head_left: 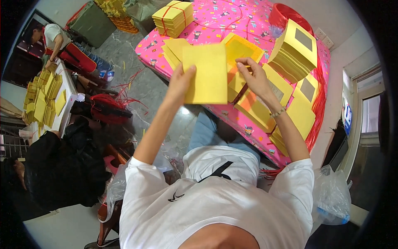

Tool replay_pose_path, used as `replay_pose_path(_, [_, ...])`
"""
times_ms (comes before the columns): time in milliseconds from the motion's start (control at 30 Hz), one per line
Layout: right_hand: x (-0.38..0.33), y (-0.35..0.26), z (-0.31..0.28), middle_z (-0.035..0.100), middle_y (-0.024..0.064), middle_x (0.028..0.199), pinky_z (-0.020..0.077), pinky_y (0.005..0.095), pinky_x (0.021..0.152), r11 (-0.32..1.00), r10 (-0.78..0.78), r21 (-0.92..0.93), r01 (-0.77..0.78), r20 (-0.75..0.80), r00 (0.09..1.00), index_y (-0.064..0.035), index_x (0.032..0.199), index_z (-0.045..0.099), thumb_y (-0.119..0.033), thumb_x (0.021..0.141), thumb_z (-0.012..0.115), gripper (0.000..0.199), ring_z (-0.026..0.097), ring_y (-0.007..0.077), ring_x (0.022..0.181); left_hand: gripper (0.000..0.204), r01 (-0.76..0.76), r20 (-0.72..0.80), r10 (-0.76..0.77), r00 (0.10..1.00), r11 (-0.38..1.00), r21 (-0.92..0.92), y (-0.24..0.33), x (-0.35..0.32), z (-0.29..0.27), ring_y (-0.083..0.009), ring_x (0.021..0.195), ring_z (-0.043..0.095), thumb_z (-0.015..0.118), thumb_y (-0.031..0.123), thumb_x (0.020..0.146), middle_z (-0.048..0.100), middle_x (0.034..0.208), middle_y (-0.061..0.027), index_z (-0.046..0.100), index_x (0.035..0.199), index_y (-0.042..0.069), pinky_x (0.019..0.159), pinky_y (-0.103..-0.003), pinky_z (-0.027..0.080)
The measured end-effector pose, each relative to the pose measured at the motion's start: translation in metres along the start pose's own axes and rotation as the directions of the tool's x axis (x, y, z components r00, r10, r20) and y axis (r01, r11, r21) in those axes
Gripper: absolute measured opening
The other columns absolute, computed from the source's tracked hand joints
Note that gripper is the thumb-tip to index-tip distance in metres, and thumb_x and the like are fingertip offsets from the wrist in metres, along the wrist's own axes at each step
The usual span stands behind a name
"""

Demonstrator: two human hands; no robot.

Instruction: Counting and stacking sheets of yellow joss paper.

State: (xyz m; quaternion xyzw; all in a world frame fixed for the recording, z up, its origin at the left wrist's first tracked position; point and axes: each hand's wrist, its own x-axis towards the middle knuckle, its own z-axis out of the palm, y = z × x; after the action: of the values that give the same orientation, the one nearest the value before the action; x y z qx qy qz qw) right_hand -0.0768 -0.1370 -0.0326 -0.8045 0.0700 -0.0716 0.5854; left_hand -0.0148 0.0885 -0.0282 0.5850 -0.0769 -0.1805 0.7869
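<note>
White shirt fills my lower view. My left grip [179,81] is pinched shut on a yellow paper sheet [206,74], held above the pink bed's [232,20] near edge. My right grip [253,74] pinches a folded yellow sheet [240,49]. Tall yellow stacks [295,52] crowd the right; floor left lies open. Plastic bag [331,195] at right, contents unclear.

Open passage over the bare pink patterned sheet [232,18] between the tied yellow bundle [173,17] and the red string coil [286,15]. To the right, blocked by the tall stack of yellow sheets with grey squares [295,52]. Below it, obstructed by loose yellow sheets [290,108] lying close together. Left of the bed edge, free space above grey floor [137,83], littered with red string scraps [124,93].
</note>
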Motion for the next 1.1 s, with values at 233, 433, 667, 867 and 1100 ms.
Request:
replay_pose_path(233, [-0.002, 0.032, 0.010, 0.053, 0.0165, 0.104, 0.0452, 0.0416, 0.081, 0.520, -0.425, -0.765, 0.380, 0.154, 0.892, -0.0016, 0.107, 0.053, -0.018, 0.081, 0.062, 0.032, 0.053, 0.0327, 0.099, 0.029, -0.014, -0.123, 0.015, 0.992, 1.000, 0.008, 0.033, 0.120, -0.038, -0.0214, 0.090, 0.062, 0.052, 0.011, 0.091, 0.062, 0.105, -0.0131, 0.050, 0.116, -0.002, 0.078, -0.035, 0.051])
replay_pose_path(433, [-0.005, 0.028, 0.016, 0.052, 0.0194, 0.109, 0.0441, 0.0423, 0.083, 0.426, -0.428, -0.821, 0.380, 0.187, 0.884, -0.0005, 0.110, 0.050, -0.016, 0.082, 0.060, 0.033, 0.052, 0.0327, 0.103, 0.031, 0.028, -0.292, -0.008, 0.956, 0.998, 0.065, -0.023, 0.175, -0.084, -0.0250, 0.090, 0.062, 0.058, 0.009, 0.087, 0.062, 0.104, -0.0130, 0.052, 0.114, -0.005, 0.075, -0.036, 0.051])
replay_pose_path(667, [-0.007, 0.031, 0.017, 0.050, 0.0221, 0.117, 0.0429, 0.0424, 0.086, 0.361, -0.416, -0.861, 0.358, 0.195, 0.888, 0.0001, 0.113, 0.049, -0.016, 0.083, 0.057, 0.035, 0.049, 0.0348, 0.111, 0.032, 0.112, -0.313, -0.101, 0.944, 0.994, 0.018, -0.072, 0.168, -0.115, -0.0242, 0.090, 0.061, 0.059, 0.006, 0.086, 0.062, 0.104, -0.0127, 0.052, 0.116, -0.002, 0.075, -0.035, 0.050])
replay_pose_path(867, [-0.006, 0.029, 0.021, 0.050, 0.0231, 0.118, 0.0422, 0.0432, 0.087, 0.336, -0.402, -0.873, 0.354, 0.208, 0.892, 0.0006, 0.114, 0.049, -0.016, 0.084, 0.056, 0.035, 0.048, 0.0358, 0.112, 0.031, 0.087, -0.309, -0.061, 0.949, 0.994, 0.072, -0.072, 0.160, -0.120, -0.0235, 0.089, 0.062, 0.060, 0.006, 0.085, 0.062, 0.105, -0.0126, 0.053, 0.114, -0.002, 0.075, -0.035, 0.050])
replay_pose_path(1100, [-0.007, 0.029, 0.021, 0.050, 0.0231, 0.117, 0.0421, 0.0438, 0.087, 0.330, -0.394, -0.877, 0.349, 0.208, 0.895, 0.0009, 0.114, 0.048, -0.016, 0.085, 0.055, 0.035, 0.048, 0.0360, 0.112, 0.030, 0.071, -0.309, -0.004, 0.951, 0.976, 0.204, -0.079, 0.153, -0.115, -0.0223, 0.094, 0.061, 0.059, 0.009, 0.086, 0.062, 0.107, -0.0107, 0.053, 0.115, 0.001, 0.079, -0.034, 0.050])
